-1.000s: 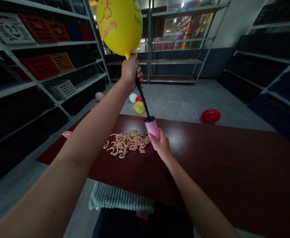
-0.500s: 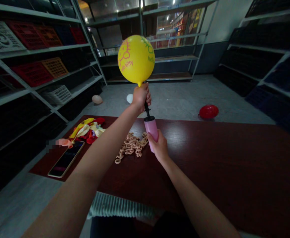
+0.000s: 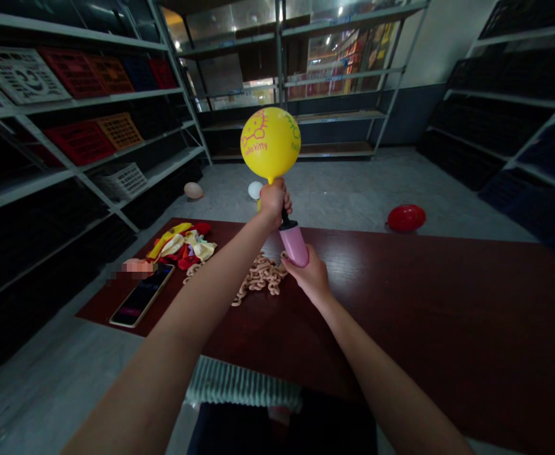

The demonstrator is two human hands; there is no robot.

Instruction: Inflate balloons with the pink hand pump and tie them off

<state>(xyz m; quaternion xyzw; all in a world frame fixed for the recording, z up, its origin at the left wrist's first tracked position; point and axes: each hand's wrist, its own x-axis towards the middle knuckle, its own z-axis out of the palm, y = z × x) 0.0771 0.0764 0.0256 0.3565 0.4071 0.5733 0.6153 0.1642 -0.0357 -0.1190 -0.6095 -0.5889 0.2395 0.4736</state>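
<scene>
2 hands (image 3: 274,201) (image 3: 311,277) grip the pump (image 3: 295,242) (roomy table (image 3: 429,303) rightward).

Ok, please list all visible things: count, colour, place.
table: one, reddish-brown, foreground
pump: one, pink and black, centre
inflated balloon: one, yellow, above pump
floor balloons: several, mixed, behind table
limp balloons: several, mixed, table left
phone: one, dark, table left
curled pieces: many, beige, table middle
racks: several, grey, left, back, right
crates: many, mixed, on racks
ribbed cloth: one, green, below table
left hand: one, bare, below balloon
right hand: one, bare, around pump
legs: two, dark, bottom
</scene>
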